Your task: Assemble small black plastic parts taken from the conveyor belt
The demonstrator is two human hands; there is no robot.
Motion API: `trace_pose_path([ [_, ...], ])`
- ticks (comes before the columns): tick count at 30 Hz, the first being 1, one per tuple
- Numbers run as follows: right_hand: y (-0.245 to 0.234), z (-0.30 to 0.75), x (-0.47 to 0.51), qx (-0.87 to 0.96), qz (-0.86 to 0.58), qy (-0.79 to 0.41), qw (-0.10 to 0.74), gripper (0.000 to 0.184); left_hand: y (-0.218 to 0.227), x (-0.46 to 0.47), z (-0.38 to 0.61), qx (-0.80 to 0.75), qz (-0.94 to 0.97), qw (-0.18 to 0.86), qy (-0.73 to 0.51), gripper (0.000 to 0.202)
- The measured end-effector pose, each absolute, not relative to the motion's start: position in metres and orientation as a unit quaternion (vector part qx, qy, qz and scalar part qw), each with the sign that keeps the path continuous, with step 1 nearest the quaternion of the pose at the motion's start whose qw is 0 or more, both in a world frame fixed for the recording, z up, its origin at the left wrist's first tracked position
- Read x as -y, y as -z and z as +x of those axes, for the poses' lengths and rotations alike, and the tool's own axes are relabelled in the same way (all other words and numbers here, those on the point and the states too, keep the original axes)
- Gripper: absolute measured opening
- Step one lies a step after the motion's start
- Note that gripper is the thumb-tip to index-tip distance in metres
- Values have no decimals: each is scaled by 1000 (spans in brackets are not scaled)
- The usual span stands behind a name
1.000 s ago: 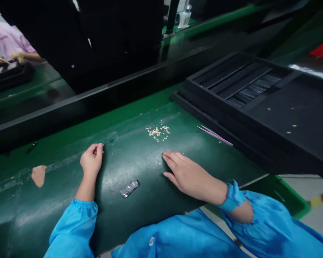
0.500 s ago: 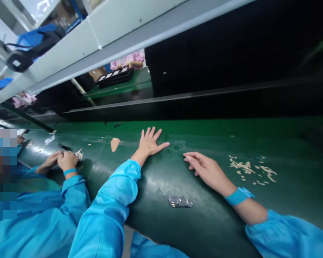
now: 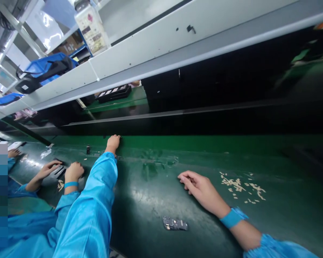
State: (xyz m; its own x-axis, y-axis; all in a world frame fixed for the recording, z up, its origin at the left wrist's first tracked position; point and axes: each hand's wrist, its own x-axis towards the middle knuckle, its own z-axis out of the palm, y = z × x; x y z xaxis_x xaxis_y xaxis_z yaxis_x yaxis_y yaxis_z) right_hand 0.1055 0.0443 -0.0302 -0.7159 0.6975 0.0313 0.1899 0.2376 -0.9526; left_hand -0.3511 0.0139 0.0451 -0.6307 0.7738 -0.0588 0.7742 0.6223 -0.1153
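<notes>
My left hand [image 3: 113, 144] reaches to the back of the green tabletop, fingers curled down on a small black strip [image 3: 120, 137], of which only a dark tip shows. My right hand [image 3: 197, 184] hovers low or rests over the middle of the table, its fingers loosely curled and thumb against the index finger; whatever may be between them is hidden. Nearer to me lies a dark flat electronic part [image 3: 174, 223] with shiny contacts. Right of my right hand, small pale strips [image 3: 235, 184] are scattered. Another small black part [image 3: 88, 148] lies left of my left hand.
At left a co-worker's hands [image 3: 74, 172] work at the same table, near dark flat parts [image 3: 59, 171] and pale scraps [image 3: 60, 185]. A metal shelf [image 3: 140, 57] crosses above the table. A black tray [image 3: 114, 93] shows behind.
My left hand, spread flat before, has moved left and back and curled onto the black strip. My right hand's fingers have curled in more. The view has tilted up.
</notes>
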Motion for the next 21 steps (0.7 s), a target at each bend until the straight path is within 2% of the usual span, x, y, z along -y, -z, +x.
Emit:
trace_pose_path([
  [6, 21, 99, -41, 801, -319, -450, 235, 37, -36, -20, -337, -908, 412, 35, 74, 38],
  [11, 21, 94, -47, 826, -310, -418, 217, 39, -50, -15, -319, -912, 405, 60, 22, 35],
  [16, 24, 78, -64, 786, -326, -505, 145, 38, -72, -10, -286, -897, 412, 90, -135, 33],
  [21, 25, 75, -70, 794, -291, -492, 205, 39, -53, -16, -207, -832, 386, 142, -374, 24],
])
